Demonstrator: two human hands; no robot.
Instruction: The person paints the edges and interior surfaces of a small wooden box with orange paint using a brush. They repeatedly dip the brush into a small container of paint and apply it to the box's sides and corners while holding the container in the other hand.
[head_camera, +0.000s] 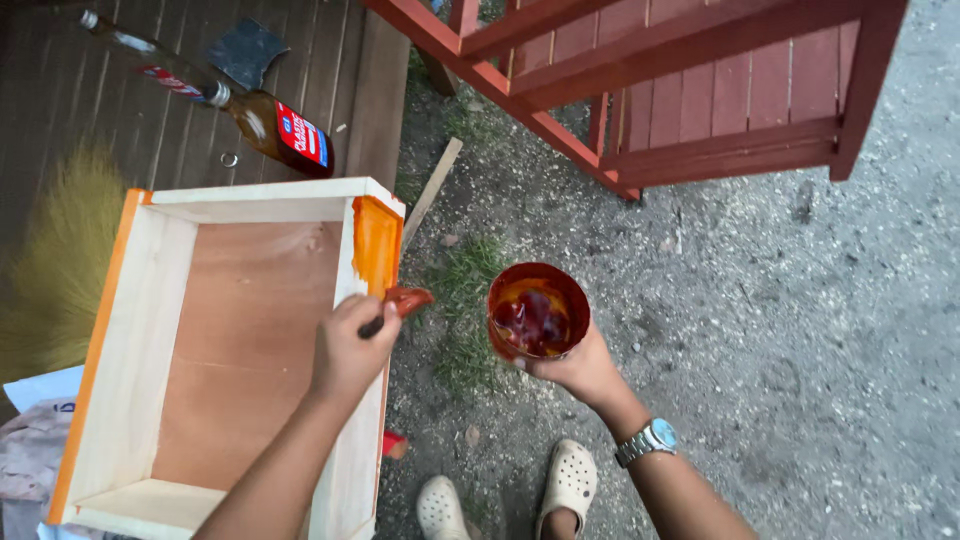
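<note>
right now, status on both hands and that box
Left hand grips brush, bristles at wooden box side, partly orange. Right hand holds cup of dark red stain. Bottle lies behind box, nothing blocking.

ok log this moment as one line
left hand: brush on box edge | right hand: holds cup of stain

pale wooden box (130, 360) with orange edge, red-brown stain cup (537, 312)
</note>
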